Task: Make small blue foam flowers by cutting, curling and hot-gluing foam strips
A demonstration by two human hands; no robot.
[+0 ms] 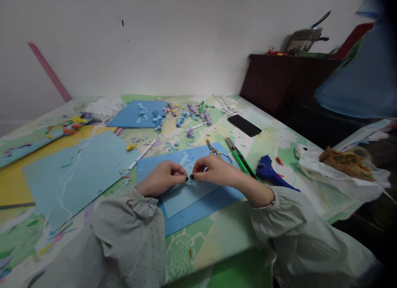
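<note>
Head view. Item: pale blue sheet [186, 203], one, lying on a larger, deeper blue sheet [178, 224], one, at the near middle of the table [229, 238]. Position: beneath the fingertips, its bare part reaching from them toward the person. Long axis: uncertain, the far part being covered by the hands; the visible near edge slants away from the person, left to right. Nearer hand: neither clearly; left hand [159, 180] over the left side, right hand [215, 170] over the far right part, their fingertips almost meeting.

Fingers: thumb and forefinger drawn together in a pinch on each hand. Whether a small piece is caught in either pinch, cannot tell; too small and blurred.

Count, about the hands: scissors [212, 149], one pair, just beyond the right hand, blades pointing away. Green utility knife [241, 162], at least one, right of the scissors. Blue glue gun [269, 169], one, farther right. Black smartphone [244, 125], one, beyond. White sticks, two plainly seen: one [142, 154] beyond the left hand, one [196, 126] farther back. Light blue sheet [102, 168], one, left, overlapping a yellow sheet [15, 186], one. Filled flatbread [347, 164], one, in plastic wrapping.
</note>
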